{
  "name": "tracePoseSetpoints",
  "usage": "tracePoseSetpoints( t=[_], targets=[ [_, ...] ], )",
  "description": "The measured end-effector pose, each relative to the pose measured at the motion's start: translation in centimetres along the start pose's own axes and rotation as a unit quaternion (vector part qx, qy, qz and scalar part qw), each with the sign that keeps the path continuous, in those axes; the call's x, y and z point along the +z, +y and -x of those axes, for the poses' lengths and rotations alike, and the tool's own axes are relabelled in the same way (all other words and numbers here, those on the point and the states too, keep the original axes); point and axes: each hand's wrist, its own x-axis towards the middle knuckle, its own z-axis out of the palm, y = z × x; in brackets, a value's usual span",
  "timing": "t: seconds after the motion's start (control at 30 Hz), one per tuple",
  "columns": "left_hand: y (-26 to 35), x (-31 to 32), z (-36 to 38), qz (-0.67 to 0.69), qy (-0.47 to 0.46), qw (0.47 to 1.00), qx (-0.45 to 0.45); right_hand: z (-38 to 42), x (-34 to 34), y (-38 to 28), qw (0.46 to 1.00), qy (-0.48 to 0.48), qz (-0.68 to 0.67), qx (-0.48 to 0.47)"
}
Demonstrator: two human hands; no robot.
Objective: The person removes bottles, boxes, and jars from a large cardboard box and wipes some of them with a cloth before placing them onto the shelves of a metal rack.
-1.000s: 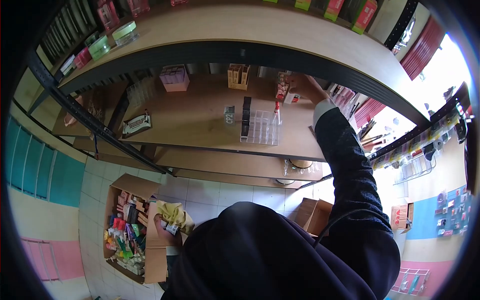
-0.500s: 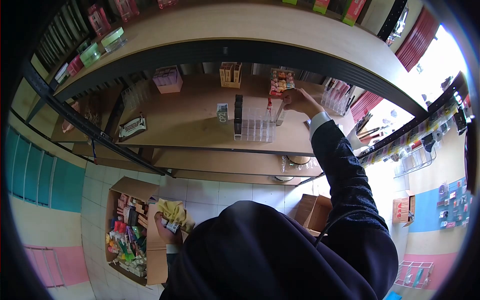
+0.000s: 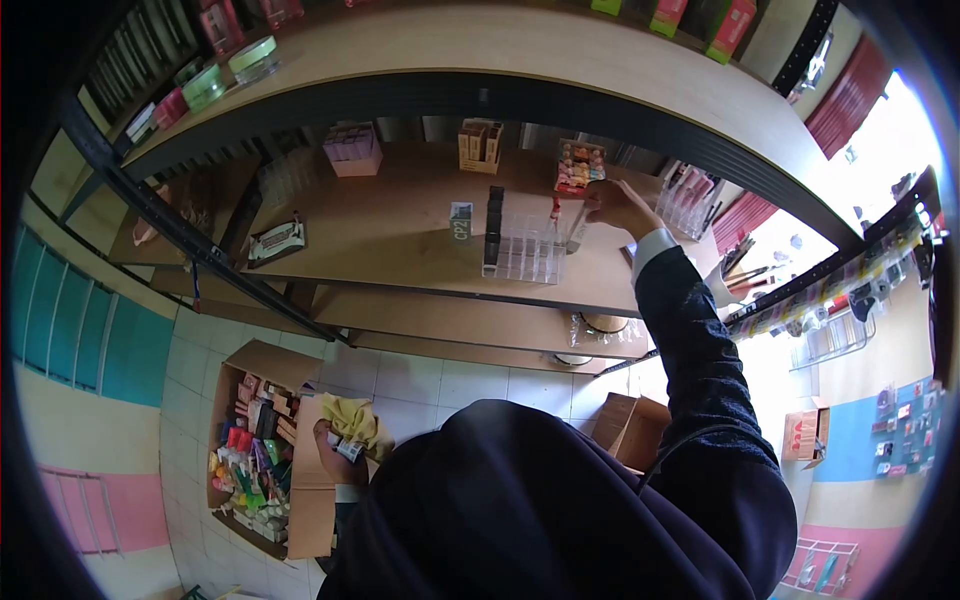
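My right hand (image 3: 617,206) reaches over the middle shelf (image 3: 380,230), its fingers closed on a small pale item (image 3: 577,232). Just left of it stands a clear compartment organizer (image 3: 525,250) with dark items in its left column and a red one near its right side. Behind the hand is a tray of colourful small items (image 3: 580,166). Low on the left, my left hand (image 3: 335,455) grips a yellow cloth (image 3: 355,422) together with a small container (image 3: 348,448) that has a white label.
A cardboard box full of packaged products (image 3: 255,450) stands on the floor at left. On the shelf are a grey-green box (image 3: 460,222), a purple-and-pink box (image 3: 353,150), a tan box (image 3: 480,146) and a white packet (image 3: 277,242). Brushes (image 3: 745,270) stand at right.
The view has shifted slightly, so the shelf contents appear further right. My right hand remains beside the organizer with the pale item, and my left hand still holds the cloth and container.
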Motion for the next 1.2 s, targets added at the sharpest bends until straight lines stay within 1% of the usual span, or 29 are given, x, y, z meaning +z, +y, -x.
tracePoseSetpoints(
  t=[0.03, 0.07, 0.1, 0.13, 0.17, 0.2, 0.23, 0.3, 0.33, 0.37, 0.4, 0.43, 0.5, 0.53, 0.6, 0.63, 0.67, 0.7, 0.73, 0.8, 0.83, 0.9, 0.93, 1.0, 1.13, 1.2],
  targets=[
    [-0.1, -0.5, -0.2, -0.011, 0.006, 1.000, 0.026, 0.1, -0.7, -0.8, 1.000, -0.003, 0.000, -0.006],
    [-0.2, -1.0, -0.4, -0.007, 0.011, 0.999, 0.031, 0.3, -1.5, -1.7, 0.999, 0.034, 0.024, -0.004],
    [-0.3, -1.4, -0.7, 0.004, 0.015, 1.000, 0.023, 0.5, -2.3, -2.9, 0.996, 0.068, 0.049, -0.002],
    [-0.2, -1.4, -0.6, 0.016, 0.021, 1.000, 0.017, 0.5, -3.1, -4.3, 0.997, 0.064, 0.049, -0.012],
    [-0.1, -1.4, -0.4, 0.021, 0.030, 0.999, 0.022, 0.5, -3.7, -5.9, 0.984, 0.166, 0.047, -0.052],
    [0.1, -0.8, 0.0, 0.014, 0.025, 0.999, 0.015, 0.2, -4.0, -7.3, 0.959, 0.265, 0.042, -0.092],
    [0.1, -0.5, 0.2, 0.008, 0.021, 1.000, 0.009, -0.4, -4.0, -8.7, 0.960, 0.259, 0.040, -0.103],
    [-0.4, -0.7, 0.2, 0.017, 0.027, 0.999, 0.036, -1.7, -3.5, -11.6, 0.929, 0.338, 0.039, -0.142],
    [-0.5, -0.9, 0.2, 0.019, 0.024, 0.998, 0.057, -2.4, -3.1, -13.3, 0.930, 0.333, 0.038, -0.152],
    [-0.5, -0.9, 0.4, 0.024, 0.013, 0.998, 0.062, -3.1, -2.5, -15.0, 0.938, 0.301, 0.006, -0.170],
    [-0.6, -1.1, 0.5, 0.030, 0.021, 0.997, 0.067, -3.6, -2.1, -16.2, 0.945, 0.267, -0.025, -0.187],
    [-0.6, -1.3, 0.6, 0.029, 0.037, 0.997, 0.065, -4.4, -1.6, -16.9, 0.945, 0.262, -0.026, -0.196],
    [-0.6, -1.9, 1.1, 0.033, 0.061, 0.995, 0.065, -6.4, -0.4, -17.9, 0.955, 0.173, -0.053, -0.235],
    [-0.4, -2.2, 1.6, 0.041, 0.067, 0.995, 0.058, -7.2, 0.2, -18.0, 0.954, 0.167, -0.053, -0.242],
    [-0.4, -2.8, 2.4, 0.054, 0.080, 0.994, 0.054, -8.3, 0.7, -18.1, 0.947, 0.179, 0.027, -0.267],
    [-0.4, -3.2, 3.0, 0.045, 0.082, 0.992, 0.084, -8.4, 0.6, -18.2, 0.946, 0.174, 0.027, -0.274],
    [-0.5, -3.6, 3.6, 0.035, 0.085, 0.989, 0.115, -8.5, 0.3, -18.4, 0.952, 0.175, -0.004, -0.250],
    [-0.5, -4.1, 4.0, 0.055, 0.079, 0.989, 0.113, -8.5, 0.1, -19.0, 0.958, 0.175, -0.036, -0.225],
    [-0.6, -4.7, 4.3, 0.059, 0.085, 0.988, 0.116, -8.5, 0.0, -19.6, 0.957, 0.170, -0.036, -0.232],
    [-0.4, -5.5, 4.5, 0.054, 0.115, 0.986, 0.106, -8.5, 0.1, -20.5, 0.968, 0.111, -0.132, -0.182],
    [-0.4, -5.8, 4.6, 0.054, 0.117, 0.986, 0.107, -8.6, 0.5, -20.8, 0.968, 0.109, -0.132, -0.184],
    [-0.3, -5.9, 4.5, 0.054, 0.121, 0.984, 0.116, -9.1, 2.2, -21.2, 0.974, 0.036, -0.101, -0.199],
    [-0.1, -5.5, 4.4, 0.054, 0.122, 0.984, 0.115, -9.5, 3.3, -21.0, 0.974, 0.036, -0.101, -0.198],
    [0.2, -4.8, 4.3, 0.044, 0.127, 0.983, 0.125, -10.6, 5.9, -20.2, 0.968, 0.004, 0.010, -0.249],
    [-0.2, -5.0, 3.4, 0.038, 0.119, 0.983, 0.133, -11.5, 7.9, -19.5, 0.968, -0.008, 0.030, -0.248],
    [-0.6, -5.5, 3.3, 0.045, 0.110, 0.984, 0.132, -12.1, 7.9, -19.3, 0.982, -0.086, -0.006, -0.167]
  ],
)
